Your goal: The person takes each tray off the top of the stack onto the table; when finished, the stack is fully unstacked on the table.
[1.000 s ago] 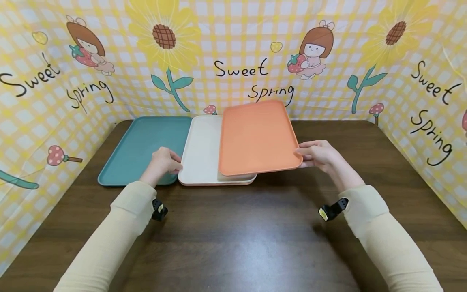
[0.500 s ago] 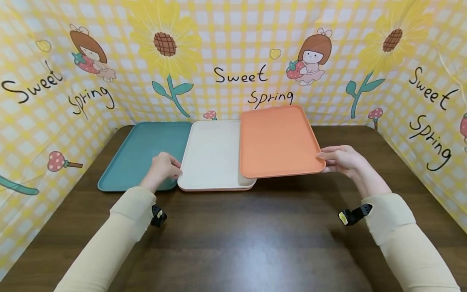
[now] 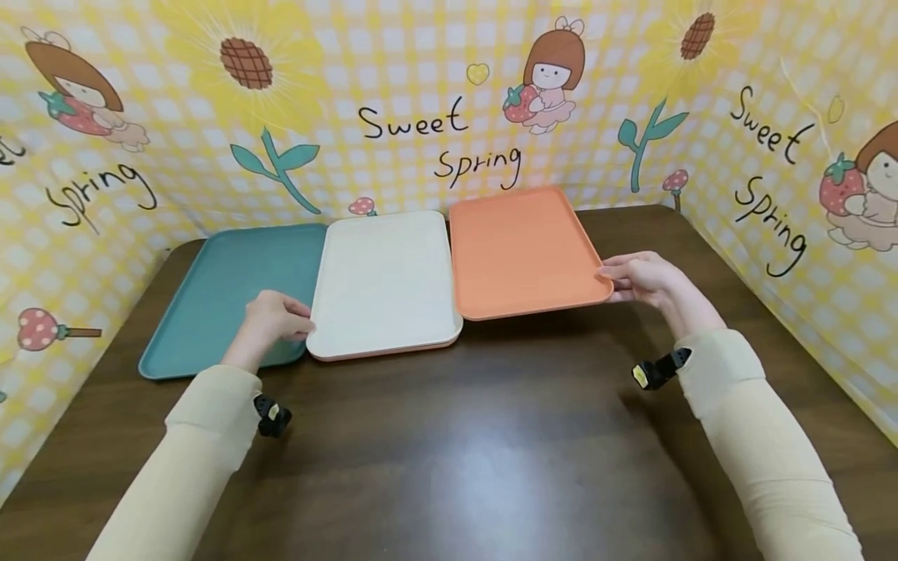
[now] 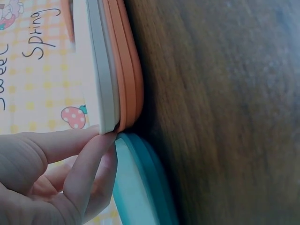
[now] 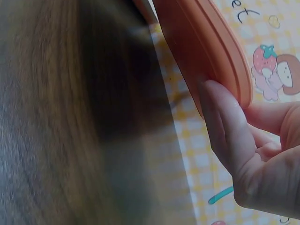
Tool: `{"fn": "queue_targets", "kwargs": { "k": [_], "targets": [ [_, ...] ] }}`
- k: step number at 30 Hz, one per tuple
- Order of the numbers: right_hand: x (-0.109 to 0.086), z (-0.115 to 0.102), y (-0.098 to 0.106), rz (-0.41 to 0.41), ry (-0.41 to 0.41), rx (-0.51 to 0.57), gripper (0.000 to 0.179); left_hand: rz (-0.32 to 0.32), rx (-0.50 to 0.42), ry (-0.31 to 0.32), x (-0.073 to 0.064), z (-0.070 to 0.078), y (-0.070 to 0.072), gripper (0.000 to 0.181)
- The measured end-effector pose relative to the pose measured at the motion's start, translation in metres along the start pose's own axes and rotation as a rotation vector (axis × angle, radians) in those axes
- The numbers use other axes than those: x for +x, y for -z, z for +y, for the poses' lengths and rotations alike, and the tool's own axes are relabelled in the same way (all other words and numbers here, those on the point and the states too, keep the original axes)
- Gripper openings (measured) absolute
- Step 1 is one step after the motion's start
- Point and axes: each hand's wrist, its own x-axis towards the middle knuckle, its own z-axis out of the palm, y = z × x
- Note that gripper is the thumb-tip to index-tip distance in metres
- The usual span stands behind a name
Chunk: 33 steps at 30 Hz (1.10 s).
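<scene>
In the head view, my right hand (image 3: 648, 282) pinches the near right corner of an orange tray (image 3: 526, 253), which is lifted and slightly tilted. The right wrist view shows fingers (image 5: 229, 122) beneath this orange tray (image 5: 201, 42) and the thumb over its rim. A white tray (image 3: 386, 280) lies to its left, on top of orange tray edges (image 4: 129, 70) seen in the left wrist view. My left hand (image 3: 273, 323) pinches the white tray's near left corner between thumb and finger. Beneath that hand lies a teal tray (image 3: 238, 288).
The trays are lined up along the back of a dark wood table (image 3: 449, 452). A yellow checked cloth (image 3: 414, 62) with printed flowers and lettering stands behind and at both sides. A black wrist camera (image 3: 659, 370) is strapped to each forearm.
My right hand has carried the orange tray rightward off the white tray, which now shows whole. The left hand keeps its pinch at the white corner. The head view has shifted.
</scene>
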Motion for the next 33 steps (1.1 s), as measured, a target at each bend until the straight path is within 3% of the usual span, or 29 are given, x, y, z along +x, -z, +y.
{"fn": "queue_targets", "kwargs": {
  "k": [12,33],
  "targets": [
    [0.000,0.017,0.011,-0.014,0.002,-0.005,0.064,0.016,-0.059,-0.003,-0.008,-0.002,-0.002,0.035],
    [0.015,0.024,0.002,-0.025,-0.022,-0.052,0.062,0.023,-0.072,0.020,-0.006,-0.006,0.000,0.033]
  ]
}}
